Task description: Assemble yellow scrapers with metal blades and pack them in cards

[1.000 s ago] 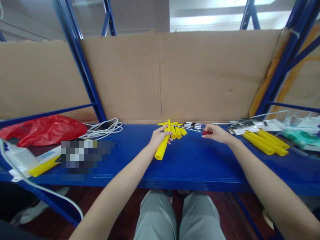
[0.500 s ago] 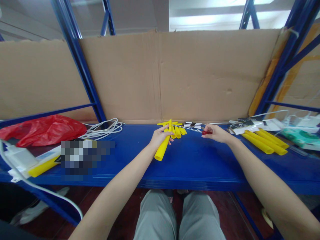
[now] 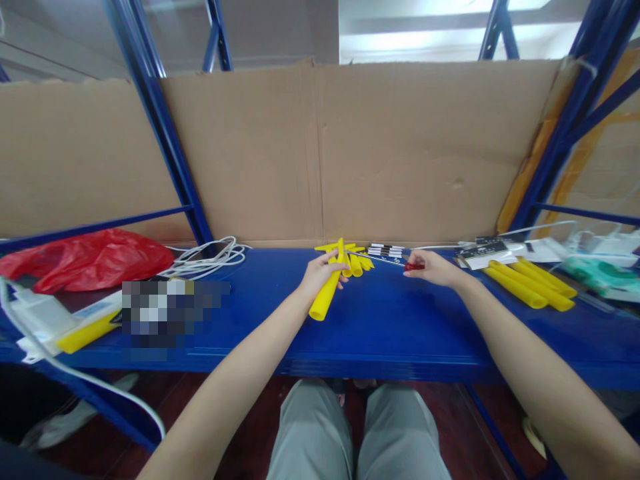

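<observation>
The left hand (image 3: pixel 316 272) is gripping a yellow tube (image 3: pixel 324 299) just front-left of the tube pile (image 3: pixel 356 267); right of that pile, the right hand (image 3: pixel 431 267) is pinching a red-handled tool (image 3: pixel 413 267). An angled push could be sending it skidding into the left hand.

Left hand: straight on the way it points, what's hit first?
The left hand would likely meet the yellow pieces just beyond its yellow tube; height is unclear, so it might pass over to the cardboard.

Smooth plastic yellow tube (image 3: pixel 327 293), shiny metal-shafted tool (image 3: pixel 386 260), glossy blue tabletop (image 3: pixel 395 323), matt cardboard panel (image 3: pixel 400 153), crinkled red plastic bag (image 3: pixel 100 257).
</observation>
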Tool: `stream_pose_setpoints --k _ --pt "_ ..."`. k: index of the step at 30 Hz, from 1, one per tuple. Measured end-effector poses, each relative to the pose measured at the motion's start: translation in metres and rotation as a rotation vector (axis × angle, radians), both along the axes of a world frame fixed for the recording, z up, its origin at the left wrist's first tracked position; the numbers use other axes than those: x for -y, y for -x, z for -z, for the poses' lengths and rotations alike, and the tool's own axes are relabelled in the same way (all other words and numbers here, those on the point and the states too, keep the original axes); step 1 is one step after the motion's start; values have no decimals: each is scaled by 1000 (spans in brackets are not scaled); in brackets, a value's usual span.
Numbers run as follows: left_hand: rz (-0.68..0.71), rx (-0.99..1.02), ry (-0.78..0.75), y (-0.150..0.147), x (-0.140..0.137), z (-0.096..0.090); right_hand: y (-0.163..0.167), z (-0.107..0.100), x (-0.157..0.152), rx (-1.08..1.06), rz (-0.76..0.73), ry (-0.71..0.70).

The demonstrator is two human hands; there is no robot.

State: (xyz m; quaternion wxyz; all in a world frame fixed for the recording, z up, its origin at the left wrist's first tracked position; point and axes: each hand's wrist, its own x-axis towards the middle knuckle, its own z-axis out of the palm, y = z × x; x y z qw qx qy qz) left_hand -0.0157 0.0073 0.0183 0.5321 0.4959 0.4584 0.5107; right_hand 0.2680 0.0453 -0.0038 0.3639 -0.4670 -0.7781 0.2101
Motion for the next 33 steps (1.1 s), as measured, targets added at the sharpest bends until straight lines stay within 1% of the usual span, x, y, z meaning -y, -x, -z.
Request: stream_pose_setpoints --k 11,21,24,29,33 --pt "9 35 -3 0 -1 1 -1 -4 2 -22 -9 14" --pt "7 22 -11 0 0 2 0 -4 3 16 -2 -4" --pt "4 21 -22 0 -1 3 0 -6 4 67 22 -70" --pt "-20 24 -15 -1 -2 4 3 -13 9 200 118 -205" --pt "-25 3 -3 0 -1 3 5 -16 13 249 152 -281"
